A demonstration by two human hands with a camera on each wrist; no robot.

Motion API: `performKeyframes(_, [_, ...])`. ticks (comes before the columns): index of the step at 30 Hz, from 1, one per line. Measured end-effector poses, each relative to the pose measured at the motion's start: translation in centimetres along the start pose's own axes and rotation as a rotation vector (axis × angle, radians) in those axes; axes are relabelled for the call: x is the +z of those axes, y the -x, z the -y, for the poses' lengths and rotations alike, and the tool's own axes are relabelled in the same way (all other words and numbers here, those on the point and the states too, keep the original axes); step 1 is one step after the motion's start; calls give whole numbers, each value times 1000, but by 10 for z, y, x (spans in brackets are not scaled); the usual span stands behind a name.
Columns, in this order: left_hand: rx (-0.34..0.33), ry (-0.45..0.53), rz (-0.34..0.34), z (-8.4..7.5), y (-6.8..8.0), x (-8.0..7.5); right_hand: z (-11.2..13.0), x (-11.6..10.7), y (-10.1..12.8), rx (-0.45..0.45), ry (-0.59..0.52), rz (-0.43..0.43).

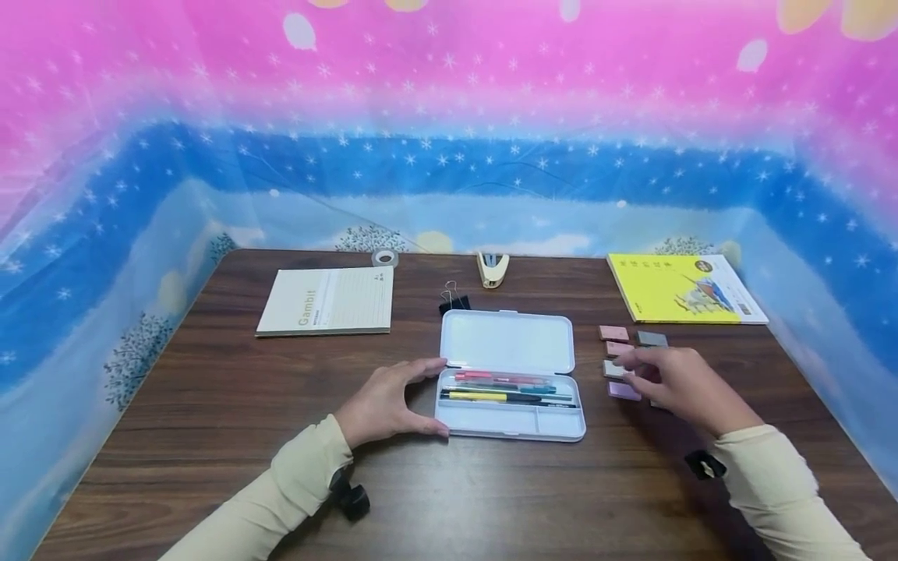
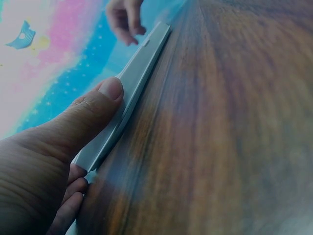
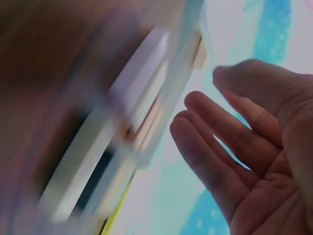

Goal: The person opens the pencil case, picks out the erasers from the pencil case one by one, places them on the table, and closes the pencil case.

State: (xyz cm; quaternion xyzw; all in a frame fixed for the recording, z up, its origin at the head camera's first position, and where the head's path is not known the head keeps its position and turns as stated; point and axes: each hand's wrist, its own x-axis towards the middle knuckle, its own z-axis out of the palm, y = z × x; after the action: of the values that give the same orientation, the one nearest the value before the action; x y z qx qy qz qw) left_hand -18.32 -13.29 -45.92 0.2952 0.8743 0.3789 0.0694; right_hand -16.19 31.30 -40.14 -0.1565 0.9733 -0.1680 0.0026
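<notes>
Left hand: the left hand (image 1: 384, 405) is laid on the table (image 1: 210, 436) against the left end of the pencil case (image 1: 510, 425); thumb and fingers are curled around that end, and in the left wrist view the thumb (image 2: 105, 98) is seen pressed on the case's edge (image 2: 142, 73).

Right hand: the right hand (image 1: 677, 382) is held over the small erasers (image 1: 613, 333), fingers loosely extended and released; nothing is gripped. In the right wrist view the fingers (image 3: 215, 147) are seen spread and relaxed, and the rest of that view is blurred.

Pencil case: a pale, open case is placed between the two hands, its lid (image 1: 507, 341) folded back flat on the far side. Its tray is gripped at the left end by the left hand and lies just left of the right hand.

Pens: several pens (image 1: 505, 387) are laid lengthwise in the tray, nearer to the left hand's fingertips than to the right hand.

Erasers: pink, grey and lilac blocks are scattered under and just beyond the right hand's fingertips.

Beyond the left hand: a notebook (image 1: 326, 301) and a roll of tape (image 1: 384, 257) are seen.

Beyond the case: a binder clip (image 1: 453, 301) and a stapler (image 1: 493, 269) are seen.

Beyond the right hand: a yellow book (image 1: 684, 288) is laid flat.
</notes>
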Motion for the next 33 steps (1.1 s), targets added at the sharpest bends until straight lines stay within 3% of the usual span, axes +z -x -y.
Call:
performKeyframes(5, [1, 15, 4, 0, 1, 1, 22, 11, -31, 24, -45, -45])
performKeyframes(9, [0, 21, 4, 0, 1, 3, 31, 16, -50, 122, -80, -56])
performKeyframes(18, [-7, 19, 5, 2, 2, -1, 32, 24, -71, 170, -109, -85])
performKeyframes(26, [7, 123, -9, -1, 3, 1, 32, 12, -50, 153, -199, -156])
performKeyframes(33, [-3, 152, -1, -4, 3, -1, 37, 3, -14, 29, -281, -130])
